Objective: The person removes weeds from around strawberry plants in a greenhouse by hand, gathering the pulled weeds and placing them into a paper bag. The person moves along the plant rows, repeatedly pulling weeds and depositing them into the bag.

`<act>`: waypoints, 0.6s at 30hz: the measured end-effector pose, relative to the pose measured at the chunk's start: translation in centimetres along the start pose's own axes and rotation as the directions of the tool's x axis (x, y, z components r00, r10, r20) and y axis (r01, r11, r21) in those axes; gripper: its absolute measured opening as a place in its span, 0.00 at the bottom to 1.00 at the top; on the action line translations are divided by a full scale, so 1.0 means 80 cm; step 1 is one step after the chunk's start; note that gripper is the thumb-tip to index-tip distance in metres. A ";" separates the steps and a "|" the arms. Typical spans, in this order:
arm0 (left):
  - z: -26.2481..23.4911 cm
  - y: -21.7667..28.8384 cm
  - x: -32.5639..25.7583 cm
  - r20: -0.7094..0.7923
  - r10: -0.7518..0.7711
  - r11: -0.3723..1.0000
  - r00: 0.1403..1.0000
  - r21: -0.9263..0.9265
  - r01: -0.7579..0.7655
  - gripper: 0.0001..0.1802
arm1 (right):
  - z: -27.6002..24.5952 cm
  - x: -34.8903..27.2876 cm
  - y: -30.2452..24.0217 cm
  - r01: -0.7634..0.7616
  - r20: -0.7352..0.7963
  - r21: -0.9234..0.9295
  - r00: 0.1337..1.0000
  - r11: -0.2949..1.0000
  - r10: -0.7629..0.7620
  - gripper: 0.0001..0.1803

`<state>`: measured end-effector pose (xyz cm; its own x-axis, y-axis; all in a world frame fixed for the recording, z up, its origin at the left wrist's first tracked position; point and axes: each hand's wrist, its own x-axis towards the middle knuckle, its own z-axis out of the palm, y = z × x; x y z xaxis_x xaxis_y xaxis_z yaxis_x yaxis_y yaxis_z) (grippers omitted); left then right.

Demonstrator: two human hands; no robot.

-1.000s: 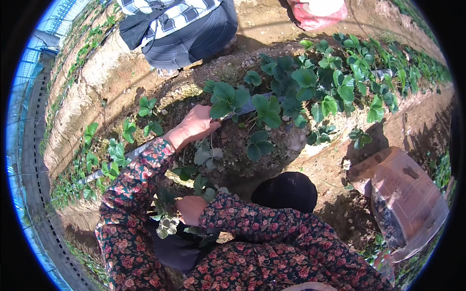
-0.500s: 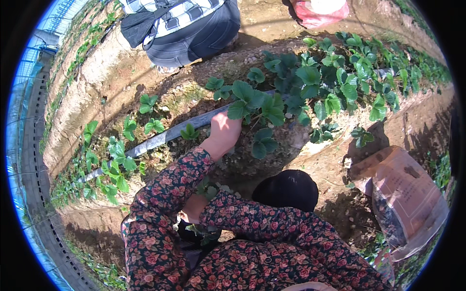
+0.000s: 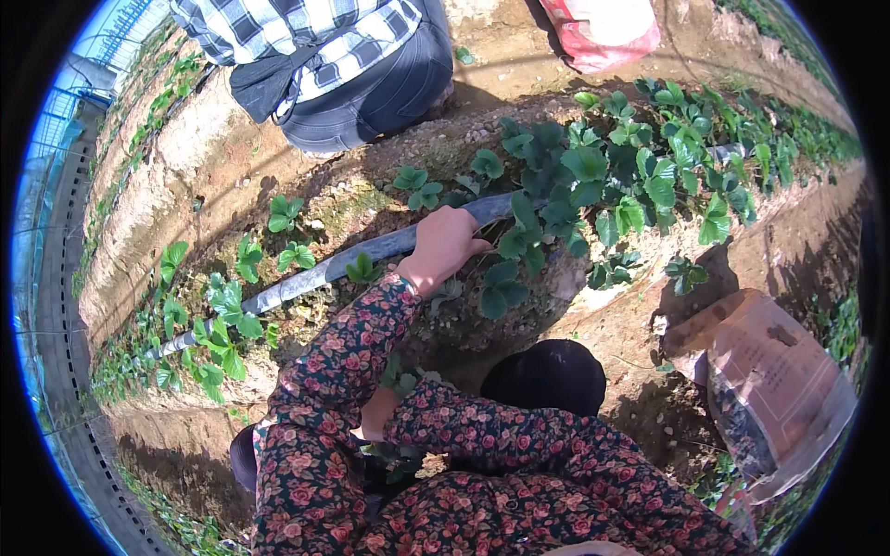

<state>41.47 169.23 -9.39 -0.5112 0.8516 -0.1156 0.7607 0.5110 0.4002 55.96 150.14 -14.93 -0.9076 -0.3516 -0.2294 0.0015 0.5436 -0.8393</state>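
Left hand (image 3: 447,246) is out over the raised soil bed (image 3: 371,199), fingers curled down onto the grey irrigation hose (image 3: 371,250) that runs along the top of it, resting right where the hose slips under a clump of strawberry plants (image 3: 547,222). Whether those fingers actually wrap the hose or just press on it, I cannot tell from this angle. Floral sleeve (image 3: 343,361) stretches from the body straight up to the hose. Right hand (image 3: 378,414) sits well back from the hose, low against the person's body, mostly hidden by the other floral forearm; it seems closed around a small bunch of pulled green leaves (image 3: 399,454), though the grip itself is too covered to be sure. From the left hand the hose runs away to the left between smaller plants (image 3: 227,310). Beyond the hose, on the far side of the bed, another person (image 3: 334,56) in a checked shirt and dark trousers crouches. Behind them lies a red and white sack (image 3: 603,28). Below and right of the hose, down in the furrow, lies a brown bag (image 3: 769,389) with dark contents, and nearer the body a black round cap (image 3: 547,375)
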 end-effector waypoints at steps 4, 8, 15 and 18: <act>0.011 0.003 0.001 0.001 -0.027 0.999 1.000 0.041 0.027 0.09 | -0.012 -0.003 0.000 -0.023 -0.006 0.025 1.000 0.999 0.023 0.13; 0.022 -0.028 -0.025 -0.275 -0.204 0.946 0.940 -0.303 0.117 0.11 | -0.066 -0.032 -0.008 -0.197 0.073 0.036 0.978 0.980 0.194 0.16; -0.143 -0.089 -0.101 -0.383 -0.522 0.728 0.762 -0.665 0.165 0.13 | -0.146 -0.066 0.017 -0.272 -0.176 0.426 0.911 0.863 0.374 0.18; -0.163 -0.073 -0.148 -0.486 -0.602 0.727 0.634 -0.662 0.183 0.13 | -0.185 -0.056 0.021 0.106 -0.102 0.994 0.950 0.002 0.293 0.19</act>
<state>37.86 154.63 1.52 -0.9762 0.1757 0.1273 0.1946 0.4497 0.8717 53.84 163.89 -8.00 -0.9051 -0.0968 -0.4140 0.3210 -0.7940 -0.5162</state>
